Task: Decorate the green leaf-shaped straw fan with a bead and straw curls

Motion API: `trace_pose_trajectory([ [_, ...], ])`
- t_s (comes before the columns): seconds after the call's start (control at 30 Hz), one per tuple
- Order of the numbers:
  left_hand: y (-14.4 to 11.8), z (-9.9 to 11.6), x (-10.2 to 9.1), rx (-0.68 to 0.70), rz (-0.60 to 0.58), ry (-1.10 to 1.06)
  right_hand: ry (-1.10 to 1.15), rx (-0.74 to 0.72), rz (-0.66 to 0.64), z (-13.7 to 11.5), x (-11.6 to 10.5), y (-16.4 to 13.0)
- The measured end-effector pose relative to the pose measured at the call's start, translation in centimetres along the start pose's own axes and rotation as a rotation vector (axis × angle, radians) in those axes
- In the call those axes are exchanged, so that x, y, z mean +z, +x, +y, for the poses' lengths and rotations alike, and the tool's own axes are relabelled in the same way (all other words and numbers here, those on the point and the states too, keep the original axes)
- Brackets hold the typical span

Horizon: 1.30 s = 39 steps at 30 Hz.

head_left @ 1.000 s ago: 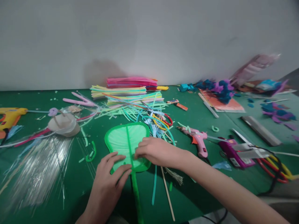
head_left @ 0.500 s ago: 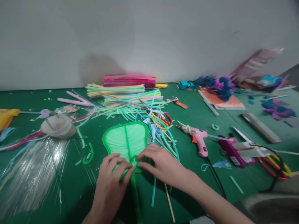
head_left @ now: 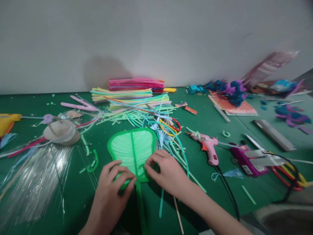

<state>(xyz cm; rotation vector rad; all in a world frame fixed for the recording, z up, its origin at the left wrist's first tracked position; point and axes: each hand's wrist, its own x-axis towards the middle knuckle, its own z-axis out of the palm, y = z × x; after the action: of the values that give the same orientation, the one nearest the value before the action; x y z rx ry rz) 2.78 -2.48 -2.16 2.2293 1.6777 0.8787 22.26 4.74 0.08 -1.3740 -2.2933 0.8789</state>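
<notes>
A bright green leaf-shaped piece with a fuzzy pipe-cleaner rim, a midrib and a long green stem lies in front of me. My left hand curls over its lower left edge, thumb and forefinger nearly meeting beside the stem's top. At the lower right of the leaf my right hand is closed in a pinch. A small dark green bit shows at its fingertips, too small to make out fully. Teal pipe cleaners and a thin wooden stick pass under my right forearm.
Bundles of pipe cleaners lie along the wall. On the right are a pink glue gun with a black cord, a purple box, scissors and a metal bar. Clear strands and a whitish cup are left.
Both hands have drawn slightly apart at the base of the leaf. My left hand shifted a little left and down; the right fingertips moved slightly right. The leaf barely moved.
</notes>
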Motion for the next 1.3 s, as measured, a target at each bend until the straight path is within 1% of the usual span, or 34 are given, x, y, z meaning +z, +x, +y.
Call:
trace_pose_trajectory([
  [0.17, 0.4, -0.2, -0.4, -0.015, -0.034, 0.022, -0.058, -0.021, -0.034, -0.4, -0.2, 0.0],
  [0.27, 0.3, -0.7, -0.8, -0.057, 0.008, 0.057, -0.073, -0.011, -0.037, -0.8, -0.1, 0.0],
  [0.37, -0.2, -0.9, -1.0, -0.155, 0.083, 0.12, -0.091, 0.015, -0.017, -1.0, 0.1, -0.1],
  [0.43, -0.5, -0.6, -0.9, -0.225, 0.108, 0.176, -0.101, 0.045, -0.003, -1.2, 0.3, -0.3],
  [0.5, -0.6, 0.0, -0.7, -0.267, 0.102, 0.219, -0.117, 0.065, 0.014, -1.3, 0.6, -0.5],
  [0.6, -0.5, 0.7, -0.4, -0.27, 0.07, 0.263, -0.147, 0.053, 0.04, -1.5, 1.0, -0.8],
  [0.73, -0.1, 0.8, -0.4, -0.184, 0.016, 0.306, -0.13, 0.01, 0.036, -1.6, 1.3, -1.1],
  [0.93, 0.3, 0.5, -1.4, -0.018, -0.133, 0.376, -0.104, -0.049, 0.02, -1.5, 1.3, -1.1],
  [1.0, 0.8, 0.5, -1.8, 0.08, -0.156, 0.433, -0.112, -0.057, 0.005, -1.6, 1.2, -1.1],
  [1.13, 2.4, -0.1, -2.3, 0.393, -0.181, 0.494, -0.129, -0.057, -0.016, -1.9, 1.1, -1.0],
  [1.17, 2.7, -0.3, -2.4, 0.449, -0.181, 0.487, -0.132, -0.058, -0.017, -1.9, 1.2, -0.9],
  [1.2, 3.0, -0.6, -2.5, 0.478, -0.179, 0.469, -0.134, -0.058, -0.017, -2.0, 1.2, -0.9],
  [1.23, 3.0, -0.9, -2.5, 0.479, -0.176, 0.44, -0.135, -0.059, -0.013, -2.0, 1.2, -0.9],
  [1.3, 2.8, -1.5, -2.6, 0.403, -0.159, 0.362, -0.134, -0.06, 0.006, -1.9, 1.2, -1.0],
])
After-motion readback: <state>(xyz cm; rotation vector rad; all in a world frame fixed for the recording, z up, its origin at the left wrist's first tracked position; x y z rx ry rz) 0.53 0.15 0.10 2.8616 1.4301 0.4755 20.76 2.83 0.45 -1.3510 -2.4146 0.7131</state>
